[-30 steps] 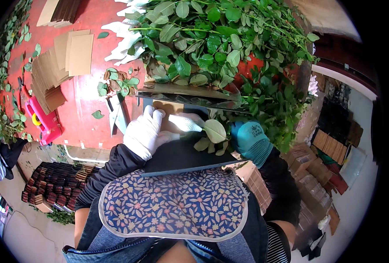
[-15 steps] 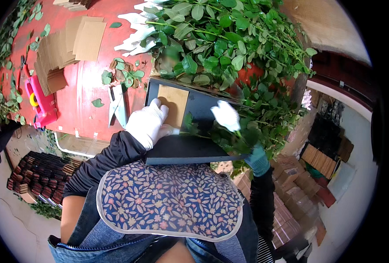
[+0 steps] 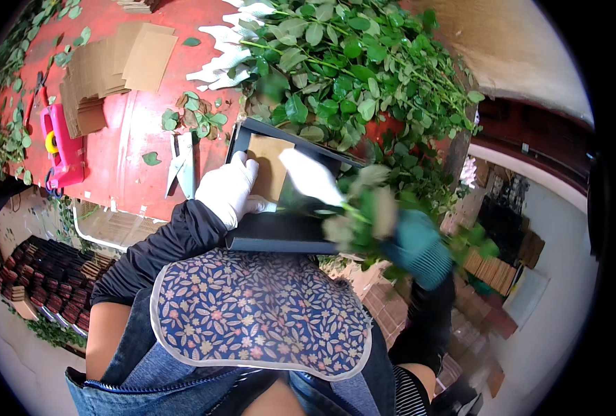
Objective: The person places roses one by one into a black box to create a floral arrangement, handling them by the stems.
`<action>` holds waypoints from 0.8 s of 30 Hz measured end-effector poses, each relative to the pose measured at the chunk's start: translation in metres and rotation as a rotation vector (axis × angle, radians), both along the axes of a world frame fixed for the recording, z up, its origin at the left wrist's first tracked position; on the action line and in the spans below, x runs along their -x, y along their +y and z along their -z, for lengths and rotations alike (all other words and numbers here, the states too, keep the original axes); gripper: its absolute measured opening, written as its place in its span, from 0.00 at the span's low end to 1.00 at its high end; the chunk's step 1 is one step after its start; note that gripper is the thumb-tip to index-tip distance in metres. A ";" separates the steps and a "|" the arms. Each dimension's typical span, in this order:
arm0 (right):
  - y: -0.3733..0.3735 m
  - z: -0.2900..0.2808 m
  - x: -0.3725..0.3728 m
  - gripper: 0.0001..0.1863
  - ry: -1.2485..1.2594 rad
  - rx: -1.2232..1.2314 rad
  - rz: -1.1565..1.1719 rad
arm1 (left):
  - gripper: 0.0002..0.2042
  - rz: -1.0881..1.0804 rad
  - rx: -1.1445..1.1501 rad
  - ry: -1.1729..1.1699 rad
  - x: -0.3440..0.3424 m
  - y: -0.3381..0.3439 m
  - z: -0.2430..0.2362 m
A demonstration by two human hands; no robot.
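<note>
The right hand [image 3: 419,248], in a teal glove and slightly blurred, closes around the leafy stem of a white-sleeved flower [image 3: 311,177], whose head points left, over the black box [image 3: 283,241] and toward the other hand. The left hand [image 3: 226,193], gloved in white, lies at the left side of the box beside a brown card [image 3: 266,166] inside it; its fingers are bent, but whether they grip or merely rest cannot be told.

The red bench [image 3: 131,135] extends beyond and to the left of the left hand. Just left of that hand lies a pale clipping tool [image 3: 181,166]; farther left stands a pink dispenser [image 3: 65,156]. Beyond the left hand are loose leaves [image 3: 198,114], fanned brown cards [image 3: 148,62] and a row of white-sleeved heads [image 3: 218,66]. Their stems run into a dense heap of foliage [image 3: 370,76], beyond the right hand.

The room shows around the bench. Below and left of the left hand, dark stacked pieces [image 3: 51,284] stand near the pale floor [image 3: 44,367]. To the right of the right hand appear brown slats [image 3: 491,270] and a white wall [image 3: 564,215].
</note>
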State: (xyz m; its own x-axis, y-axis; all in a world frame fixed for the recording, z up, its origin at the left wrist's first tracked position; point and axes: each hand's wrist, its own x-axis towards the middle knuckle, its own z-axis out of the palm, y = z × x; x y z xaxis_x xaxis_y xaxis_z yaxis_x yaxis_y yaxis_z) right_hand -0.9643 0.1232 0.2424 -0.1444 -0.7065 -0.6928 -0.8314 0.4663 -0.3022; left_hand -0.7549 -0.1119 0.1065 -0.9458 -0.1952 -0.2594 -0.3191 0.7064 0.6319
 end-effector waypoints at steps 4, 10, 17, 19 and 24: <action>-0.022 0.077 -0.007 0.13 -0.081 0.067 -0.117 | 0.30 -0.157 -0.116 -0.168 -0.008 0.002 0.017; -0.002 0.143 -0.004 0.12 -0.254 0.096 -0.175 | 0.19 -0.454 -1.021 0.149 -0.015 0.008 0.058; -0.017 0.081 0.010 0.12 -0.191 0.309 0.077 | 0.13 -0.432 -0.882 -0.102 -0.015 0.004 0.027; -0.022 0.070 0.006 0.11 0.119 0.083 0.062 | 0.12 -0.347 -0.719 -0.167 -0.009 -0.001 0.015; -0.033 0.082 -0.005 0.17 0.182 0.036 -0.160 | 0.11 0.056 -0.182 0.192 -0.006 -0.008 -0.006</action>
